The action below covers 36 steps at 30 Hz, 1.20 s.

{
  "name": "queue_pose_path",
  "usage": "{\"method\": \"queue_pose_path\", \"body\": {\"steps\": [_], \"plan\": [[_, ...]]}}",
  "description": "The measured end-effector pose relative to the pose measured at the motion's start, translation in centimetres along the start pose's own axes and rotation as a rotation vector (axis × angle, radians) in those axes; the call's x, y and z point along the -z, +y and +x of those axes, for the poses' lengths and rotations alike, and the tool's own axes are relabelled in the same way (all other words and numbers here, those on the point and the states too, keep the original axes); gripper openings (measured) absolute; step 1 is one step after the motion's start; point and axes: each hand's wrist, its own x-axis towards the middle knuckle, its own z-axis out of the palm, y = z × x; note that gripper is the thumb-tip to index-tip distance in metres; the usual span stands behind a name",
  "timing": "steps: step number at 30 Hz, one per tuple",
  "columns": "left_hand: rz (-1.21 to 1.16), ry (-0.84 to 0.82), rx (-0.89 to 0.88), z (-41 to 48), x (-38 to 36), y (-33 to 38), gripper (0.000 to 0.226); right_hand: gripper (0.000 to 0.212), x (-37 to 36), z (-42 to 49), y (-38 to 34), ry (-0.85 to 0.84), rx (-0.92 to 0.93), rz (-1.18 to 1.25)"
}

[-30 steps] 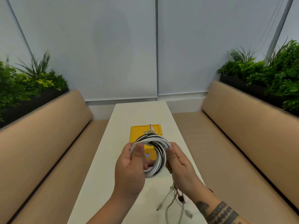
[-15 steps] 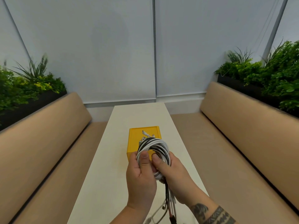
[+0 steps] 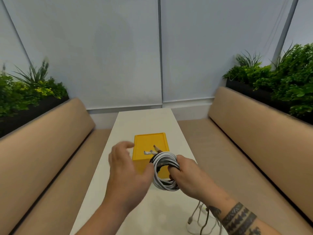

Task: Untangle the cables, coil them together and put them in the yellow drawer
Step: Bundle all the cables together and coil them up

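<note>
Over the long table [image 3: 145, 119], we are gripping the coil of cables [image 3: 163, 159] in the right hand [image 3: 188, 173], fingers curled through its loops, just in front of the yellow drawer [image 3: 149, 141]. We are holding the left hand [image 3: 125, 168] open and empty, fingers spread, beside the drawer's left face. Loose tails [image 3: 196, 216] are hanging from the coil onto the table, and connector tips [image 3: 149, 152] are sticking out above it. Judging the step in hand to be opening the drawer, we are advising a firm squeeze on the loops, tails gathered in first, and a level pull so the box does not slide.
</note>
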Motion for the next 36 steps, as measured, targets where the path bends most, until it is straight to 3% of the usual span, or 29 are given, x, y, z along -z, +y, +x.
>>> {"method": "queue_pose_path", "body": {"steps": [2, 5, 7, 11, 14, 19, 21, 23, 25, 28, 33, 35, 36], "plan": [[0.192, -0.266, -0.299, 0.8, 0.9, 1.5, 0.075, 0.01, -0.2, -0.3, -0.8, -0.067, 0.083, -0.076], [0.553, -0.775, -0.272, 2.3, 0.5, 2.5, 0.09, 0.016, -0.1, -1.0, -2.6, -0.18, 0.234, -0.221], [0.571, -0.845, -0.169, 3.0, 0.1, 2.3, 0.08, 0.012, 0.3, -1.0, -3.2, -0.225, 0.285, -0.276], [0.238, -0.906, -0.009, 2.5, 0.5, 2.1, 0.049, 0.009, 2.0, -0.9, -3.3, -0.343, 0.289, -0.149], [0.038, -0.947, 0.045, 2.1, 0.9, 2.6, 0.056, 0.011, 3.4, -0.8, -2.7, -0.422, 0.271, 0.027], [-0.159, -0.888, 0.015, 1.9, 1.6, 3.6, 0.054, 0.047, 4.8, -0.5, -0.9, -0.445, 0.334, 0.331], [-0.204, -0.815, 0.013, 1.6, 1.3, 4.1, 0.051, 0.061, 5.0, -0.2, -0.9, -0.34, 0.36, 0.337], [-0.247, -0.742, -0.005, 1.5, 1.0, 4.3, 0.047, 0.095, 5.3, 0.0, -0.9, -0.223, 0.37, 0.286], [-0.282, -0.682, 0.0, 1.6, 1.0, 4.3, 0.042, 0.107, 6.0, 0.3, -0.2, -0.129, 0.311, 0.292], [-0.307, -0.61, -0.02, 1.9, 1.0, 3.9, 0.031, 0.094, 6.9, 0.6, 0.3, -0.153, 0.275, 0.345], [-0.433, -0.317, 0.066, 3.0, -0.3, 3.3, 0.023, 0.037, 5.3, -0.1, -0.1, -0.157, 0.309, 0.639], [-0.426, -0.257, 0.095, 3.1, -1.0, 3.3, 0.021, 0.05, 4.1, -0.9, -1.3, -0.122, 0.29, 0.728], [-0.412, -0.228, 0.104, 3.1, -1.3, 3.2, 0.019, 0.072, 3.7, -1.4, -1.9, -0.099, 0.265, 0.736]]}}
